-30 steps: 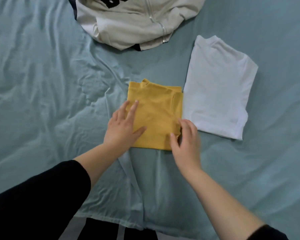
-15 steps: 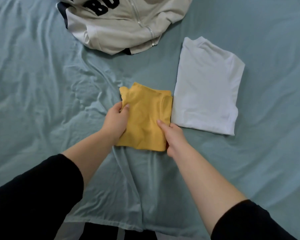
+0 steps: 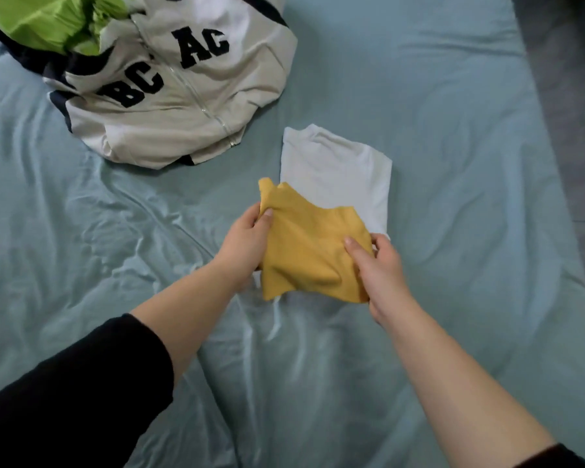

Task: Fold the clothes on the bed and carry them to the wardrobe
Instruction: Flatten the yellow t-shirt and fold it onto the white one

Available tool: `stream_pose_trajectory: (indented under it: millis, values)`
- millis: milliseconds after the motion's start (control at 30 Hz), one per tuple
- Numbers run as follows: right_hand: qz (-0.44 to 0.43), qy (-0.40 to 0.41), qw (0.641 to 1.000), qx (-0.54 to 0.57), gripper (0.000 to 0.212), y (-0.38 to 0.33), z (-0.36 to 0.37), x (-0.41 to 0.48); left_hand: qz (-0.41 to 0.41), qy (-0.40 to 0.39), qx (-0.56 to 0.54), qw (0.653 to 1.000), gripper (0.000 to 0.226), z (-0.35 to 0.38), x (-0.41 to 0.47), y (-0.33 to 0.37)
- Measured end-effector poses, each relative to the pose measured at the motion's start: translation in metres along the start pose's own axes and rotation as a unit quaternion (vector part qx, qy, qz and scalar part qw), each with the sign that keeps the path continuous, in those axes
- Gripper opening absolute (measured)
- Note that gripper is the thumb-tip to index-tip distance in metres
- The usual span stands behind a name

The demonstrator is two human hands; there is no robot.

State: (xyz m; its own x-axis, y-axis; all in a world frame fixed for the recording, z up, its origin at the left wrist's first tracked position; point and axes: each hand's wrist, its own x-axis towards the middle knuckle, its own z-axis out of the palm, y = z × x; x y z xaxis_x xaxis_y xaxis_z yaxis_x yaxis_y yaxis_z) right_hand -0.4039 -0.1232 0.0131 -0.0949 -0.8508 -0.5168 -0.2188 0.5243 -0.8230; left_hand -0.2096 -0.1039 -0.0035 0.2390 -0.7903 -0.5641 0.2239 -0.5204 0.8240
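Now both hands grip the folded yellow top (image 3: pixel 308 251) and hold it just above the bed (image 3: pixel 453 163). The left hand (image 3: pixel 247 244) clasps its left edge: the thumb lies on top near the far corner and the other fingers (image 3: pixel 250 214) curl underneath. The right hand (image 3: pixel 380 268) takes the near right corner the same way, thumb pressed flat on the cloth and the remaining fingers tucked round the edge. The top sags slightly between them, and its far part covers the near left corner of the folded white top (image 3: pixel 338 170), which lies flat on the sheet. Whether the two tops touch cannot be told. Half a second ago the yellow top still lay on the bed, just left of the white one, with both hands closing on its sides; a second ago the hands rested on it with fingers spread. It has since been lifted and shifted right. Farther left lies the cream jacket (image 3: pixel 169 96), with a green garment (image 3: pixel 48 21) on it.
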Motion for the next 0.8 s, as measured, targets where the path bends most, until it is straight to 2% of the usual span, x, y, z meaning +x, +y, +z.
stream_pose_trajectory:
  millis: [100, 167, 233, 300, 333, 400, 467, 567, 600, 667, 733, 800]
  values:
    - [-0.055, 0.037, 0.998, 0.014, 0.016, -0.019, -0.018, 0.032, 0.029, -0.018, -0.008, 0.999, 0.023, 0.026, 0.025, 0.026]
    - [-0.057, 0.049, 0.997, 0.017, 0.020, -0.016, -0.024, 0.056, 0.042, -0.020, 0.020, 0.999, 0.021, 0.038, 0.046, 0.030]
    - [-0.001, 0.041, 0.999, 0.020, 0.032, 0.000, -0.023, 0.077, 0.033, -0.005, 0.083, 0.996, 0.032, 0.043, 0.066, 0.018]
    - [0.072, 0.027, 0.997, 0.025, 0.049, 0.019, -0.021, 0.087, -0.032, -0.001, 0.150, 0.988, 0.053, 0.042, 0.075, 0.001]
    - [0.080, 0.025, 0.996, 0.020, 0.054, 0.026, -0.020, 0.089, -0.051, 0.000, 0.175, 0.983, 0.060, 0.040, 0.075, -0.008]
    - [0.029, 0.024, 0.999, -0.034, 0.060, 0.034, -0.017, 0.089, -0.014, -0.009, 0.226, 0.974, 0.068, 0.036, 0.071, -0.022]
    - [-0.049, 0.027, 0.989, -0.140, 0.060, 0.038, -0.016, 0.085, 0.052, -0.056, 0.316, 0.946, 0.071, 0.035, 0.066, -0.033]
    - [-0.109, 0.050, 0.944, -0.307, 0.051, 0.044, -0.019, 0.075, 0.095, -0.069, 0.456, 0.882, 0.053, 0.034, 0.058, -0.043]
    - [-0.122, 0.069, 0.911, -0.388, 0.050, 0.044, -0.019, 0.071, 0.103, -0.045, 0.494, 0.862, 0.049, 0.034, 0.057, -0.044]
    - [-0.181, 0.087, 0.829, -0.521, 0.051, 0.043, -0.013, 0.065, 0.133, 0.002, 0.599, 0.790, 0.055, 0.036, 0.052, -0.045]
    - [-0.224, 0.009, 0.790, -0.571, 0.056, 0.042, -0.002, 0.063, 0.124, -0.014, 0.653, 0.747, 0.080, 0.034, 0.048, -0.052]
    - [-0.197, -0.095, 0.747, -0.628, 0.060, 0.048, 0.009, 0.064, 0.081, -0.074, 0.667, 0.737, 0.097, 0.028, 0.046, -0.061]
